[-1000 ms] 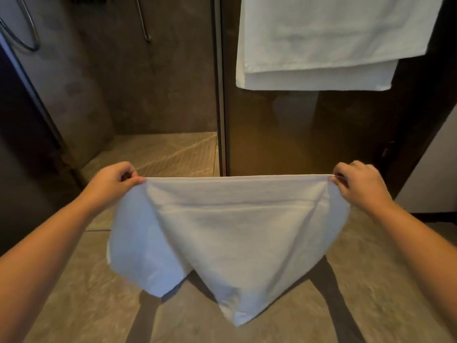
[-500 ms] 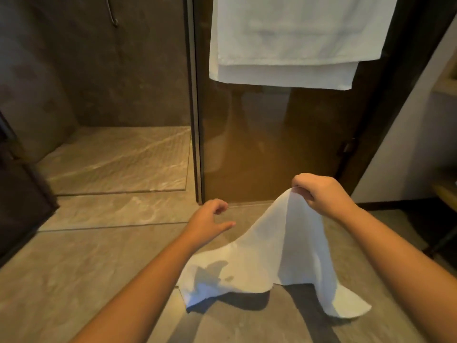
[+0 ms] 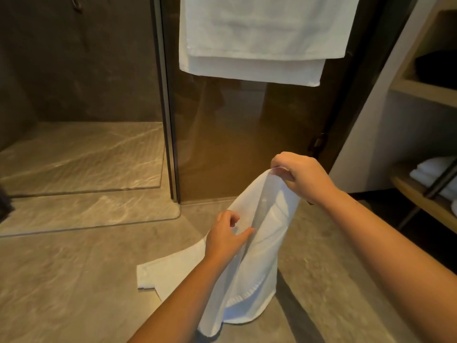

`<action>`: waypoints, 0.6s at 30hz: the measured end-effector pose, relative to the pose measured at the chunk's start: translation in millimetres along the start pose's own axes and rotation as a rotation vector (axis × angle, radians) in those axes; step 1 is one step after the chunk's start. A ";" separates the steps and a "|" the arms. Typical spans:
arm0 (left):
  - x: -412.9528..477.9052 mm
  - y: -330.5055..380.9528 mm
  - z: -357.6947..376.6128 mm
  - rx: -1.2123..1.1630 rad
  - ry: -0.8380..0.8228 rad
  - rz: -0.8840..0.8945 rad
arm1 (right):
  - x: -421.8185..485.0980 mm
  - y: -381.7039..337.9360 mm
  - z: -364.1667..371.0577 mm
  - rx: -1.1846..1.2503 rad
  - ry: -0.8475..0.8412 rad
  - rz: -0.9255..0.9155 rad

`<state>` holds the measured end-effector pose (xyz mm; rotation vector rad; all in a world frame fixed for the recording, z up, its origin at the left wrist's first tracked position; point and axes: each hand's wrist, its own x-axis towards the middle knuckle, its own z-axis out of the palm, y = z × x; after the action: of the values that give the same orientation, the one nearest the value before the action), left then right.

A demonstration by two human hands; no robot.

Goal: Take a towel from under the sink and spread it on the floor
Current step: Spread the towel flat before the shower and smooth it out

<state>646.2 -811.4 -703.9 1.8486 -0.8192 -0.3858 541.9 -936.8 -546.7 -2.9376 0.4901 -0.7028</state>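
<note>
Towel (image 3: 257, 263): white, lower centre of frame, half down. My right hand (image 3: 300, 175) pinches its top edge, fingers closed on the fabric, right of centre. From there it hangs as a loose cone to the floor (image 3: 74, 280). One corner lies flat on the tiles at lower centre-left, folded over at its edge. Bottom hem curls on the floor at lower centre.

My left hand (image 3: 226, 235) is open, fingers loosely curled, thumb stretched against the hanging cloth at frame centre. Touching it, not gripping.

Both forearms come in from the bottom edge, bare.

Behind: tinted glass door (image 3: 247, 144) at upper centre, a second white towel (image 3: 262, 38) hanging doubled over it at top. Shower area with lighter stone floor at upper left, behind a metal frame post (image 3: 165, 107). Wooden shelves (image 3: 425, 90) along the right edge, folded white towels (image 3: 432, 169) on the lower one, partly hidden by a dark bar.

Floor tiles are grey-brown stone.
</note>
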 end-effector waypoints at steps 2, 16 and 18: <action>0.3 -2.9 1.9 0.027 0.023 0.022 | 2.3 -3.1 -1.2 0.005 0.028 -0.015; -3.5 -76.1 -70.8 0.036 0.194 -0.206 | -18.2 31.3 26.9 0.092 0.097 0.227; 2.4 -70.3 -86.9 0.017 0.255 -0.188 | -23.7 35.4 31.2 0.089 0.100 0.236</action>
<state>725.2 -737.0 -730.9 1.9483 -0.4791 -0.2537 525.9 -962.4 -590.0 -2.7119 0.7774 -0.8188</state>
